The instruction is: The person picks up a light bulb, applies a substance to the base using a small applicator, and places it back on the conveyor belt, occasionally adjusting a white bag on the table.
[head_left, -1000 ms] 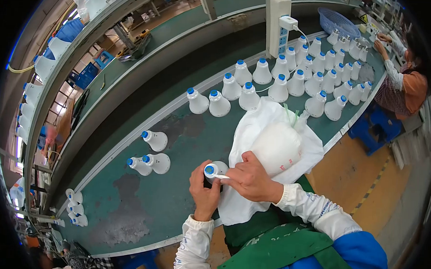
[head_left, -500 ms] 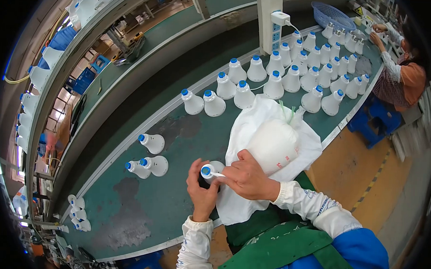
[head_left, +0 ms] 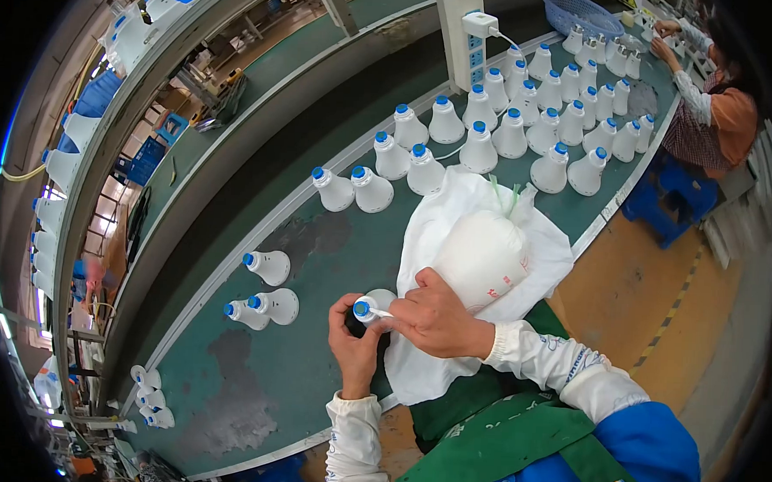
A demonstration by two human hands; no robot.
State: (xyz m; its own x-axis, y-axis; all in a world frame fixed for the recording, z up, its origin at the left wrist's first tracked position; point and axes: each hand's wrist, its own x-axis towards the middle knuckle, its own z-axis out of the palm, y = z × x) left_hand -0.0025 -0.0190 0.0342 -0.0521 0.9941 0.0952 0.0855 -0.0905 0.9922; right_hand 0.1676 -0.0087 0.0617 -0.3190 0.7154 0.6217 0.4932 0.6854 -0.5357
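Near the bench's front edge stands a white cone-shaped part with a blue cap (head_left: 381, 299). My left hand (head_left: 354, 342) is curled round its near-left side, thumb and fingers against it. My right hand (head_left: 441, 318) pinches a small white item (head_left: 382, 313) at the blue cap; its exact shape is too small to tell. Beside my right hand, a filled white bag (head_left: 481, 257) lies on a white cloth (head_left: 424, 371). Left of my hands, three more blue-capped white parts (head_left: 268, 267) rest on the green bench (head_left: 312, 400).
Several blue-capped parts (head_left: 510, 135) stand in rows beyond the bag. A power-socket post (head_left: 463, 40) rises behind them, and a blue basket (head_left: 581, 16) is farther off. A co-worker (head_left: 722, 117) sits at the far right. White parts (head_left: 153, 396) lie at the far left.
The camera view has shifted slightly, so the bench items appear a little displaced. My hands remain at the same part, with the small white item still pinched at its cap.
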